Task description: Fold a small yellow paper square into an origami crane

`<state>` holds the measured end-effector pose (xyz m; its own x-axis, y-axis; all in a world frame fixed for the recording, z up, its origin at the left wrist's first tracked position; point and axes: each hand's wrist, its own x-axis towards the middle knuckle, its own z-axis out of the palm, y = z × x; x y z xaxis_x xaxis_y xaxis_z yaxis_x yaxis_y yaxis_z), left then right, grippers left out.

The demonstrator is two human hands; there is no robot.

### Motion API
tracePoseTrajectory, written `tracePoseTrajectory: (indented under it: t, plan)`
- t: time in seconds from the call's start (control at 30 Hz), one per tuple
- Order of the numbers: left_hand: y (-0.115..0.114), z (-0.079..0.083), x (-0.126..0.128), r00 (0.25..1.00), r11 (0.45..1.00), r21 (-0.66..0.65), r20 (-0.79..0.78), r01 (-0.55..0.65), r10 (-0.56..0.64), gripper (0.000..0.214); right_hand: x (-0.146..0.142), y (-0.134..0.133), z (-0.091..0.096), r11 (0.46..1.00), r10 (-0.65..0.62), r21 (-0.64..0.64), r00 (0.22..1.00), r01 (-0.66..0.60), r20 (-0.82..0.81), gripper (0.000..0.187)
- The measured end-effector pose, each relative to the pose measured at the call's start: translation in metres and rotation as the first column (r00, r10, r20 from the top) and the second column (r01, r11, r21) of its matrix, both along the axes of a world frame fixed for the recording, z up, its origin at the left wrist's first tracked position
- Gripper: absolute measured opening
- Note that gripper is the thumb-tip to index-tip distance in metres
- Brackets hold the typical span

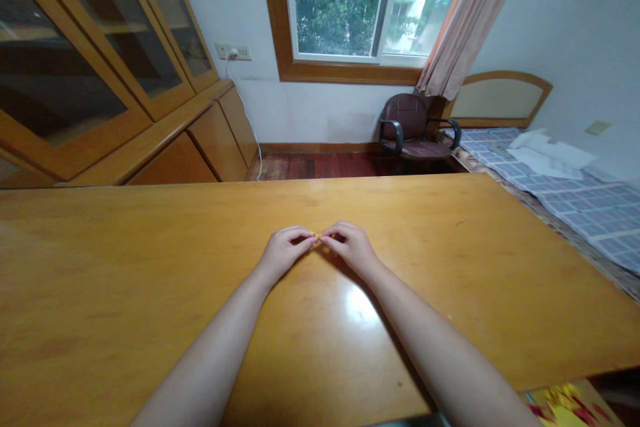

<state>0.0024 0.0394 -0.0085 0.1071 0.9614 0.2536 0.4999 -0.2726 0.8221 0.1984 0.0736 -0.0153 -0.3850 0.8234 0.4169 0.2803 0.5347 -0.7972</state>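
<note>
My left hand (286, 250) and my right hand (351, 245) rest on the wooden table (150, 267), fingertips meeting at the middle. Both hands are closed in a pinch on a tiny yellow-orange thing (319, 237) between them. It is too small to name. Both forearms stretch back toward me over the tabletop.
Wooden cabinets with glass doors (100, 80) stand at the left. A dark red armchair (415, 130) sits under the window (360, 7) with a pink curtain (465, 20). A bed with a checked cover (575, 193) and white papers (550, 153) lies at the right.
</note>
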Motion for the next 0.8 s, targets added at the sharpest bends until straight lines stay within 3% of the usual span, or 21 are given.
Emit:
tracePoseTrajectory:
  t: [0.8]
  plan:
    - [-0.0006, 0.0022, 0.0007, 1.0, 1.0, 0.007, 0.004, 0.015, -0.015, 0.021, 0.0, 0.0, 0.0019, 0.999, -0.003, -0.046, 1.0, 0.004, 0.023, 0.008]
